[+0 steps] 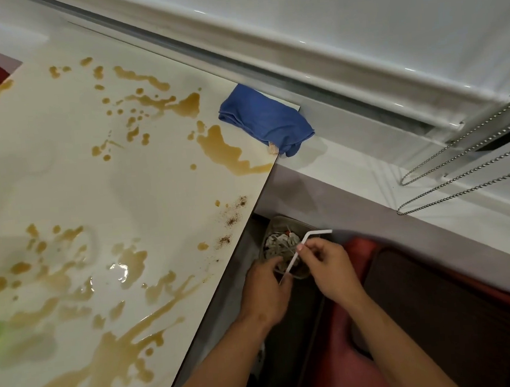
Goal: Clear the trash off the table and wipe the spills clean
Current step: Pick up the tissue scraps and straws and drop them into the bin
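I pinch the white straw (295, 259) in both hands, right hand (329, 267) high and left hand (267, 287) low, over the bin (277, 246) off the surface's (125, 185) right edge to drop it. Brown spills (220, 150) remain; the blue cloth (265, 120) waits at the far corner.

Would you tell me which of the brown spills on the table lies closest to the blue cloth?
The long curved puddle at the table's far right corner, running along the edge just below the blue cloth; the other spills lie further left or nearer the person.
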Motion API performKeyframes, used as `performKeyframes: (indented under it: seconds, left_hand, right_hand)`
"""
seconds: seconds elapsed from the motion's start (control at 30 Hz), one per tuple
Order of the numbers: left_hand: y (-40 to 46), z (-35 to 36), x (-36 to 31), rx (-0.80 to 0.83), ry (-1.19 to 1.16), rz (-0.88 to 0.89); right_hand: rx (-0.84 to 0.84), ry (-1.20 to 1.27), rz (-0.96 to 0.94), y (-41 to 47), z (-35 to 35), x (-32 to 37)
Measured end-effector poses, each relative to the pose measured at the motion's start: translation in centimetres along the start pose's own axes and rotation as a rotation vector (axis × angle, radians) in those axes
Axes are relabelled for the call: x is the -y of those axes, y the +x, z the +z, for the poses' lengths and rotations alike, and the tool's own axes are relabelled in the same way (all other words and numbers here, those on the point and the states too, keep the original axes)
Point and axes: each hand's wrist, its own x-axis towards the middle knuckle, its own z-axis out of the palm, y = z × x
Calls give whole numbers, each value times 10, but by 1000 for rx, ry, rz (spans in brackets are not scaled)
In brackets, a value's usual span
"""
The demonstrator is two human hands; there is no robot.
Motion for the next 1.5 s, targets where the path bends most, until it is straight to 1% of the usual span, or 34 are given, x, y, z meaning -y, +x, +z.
performKeyframes:
  seconds: [0.1, 0.23, 0.37, 0.5, 0.57, 0.63, 0.73, 0.83, 0.97, 1.1, 1.2, 1.37, 1.5]
  left_hand:
    - [-8, -11, 1, -36, 33, -11]
    - [-30, -23, 4, -13, 59, -7]
    - [-54, -30, 8, 52, 115, 46]
    - [-75, -34, 17, 89, 133, 109]
    - [-86, -37, 22, 108, 116, 123]
    - [-95, -43, 25, 117, 106, 131]
    - [-108, -55, 32, 123, 89, 142]
    - [-125, -74, 36, 118, 53, 152]
    - [-151, -110, 46, 87, -7, 167]
    - [-188, -150, 70, 18, -137, 162]
    - [-227, -181, 93, -46, -177, 144]
    - [-309, -226, 153, -150, -226, 89]
    - [-381, -254, 211, -216, -249, 49]
  right_hand:
    - [-123, -127, -35, 15, -3, 7]
    - [-185, -313, -72, 44, 4, 0]
    - [-149, -427, -68, 62, 12, -15]
    - [-63, -562, 85, 62, 18, -38]
    - [-48, -605, 101, 51, 22, -44]
    - [-47, -555, 85, 34, 27, -43]
    - [-30, -400, 22, 0, 32, -21]
    - [-34, -203, -41, -38, 36, 18]
    - [-14, -54, -143, -93, 47, 82]
    - [98, -15, -232, -146, 70, 142]
    - [203, -40, -271, -185, 97, 177]
    - [351, -125, -334, -259, 154, 220]
    - [484, -196, -382, -324, 207, 239]
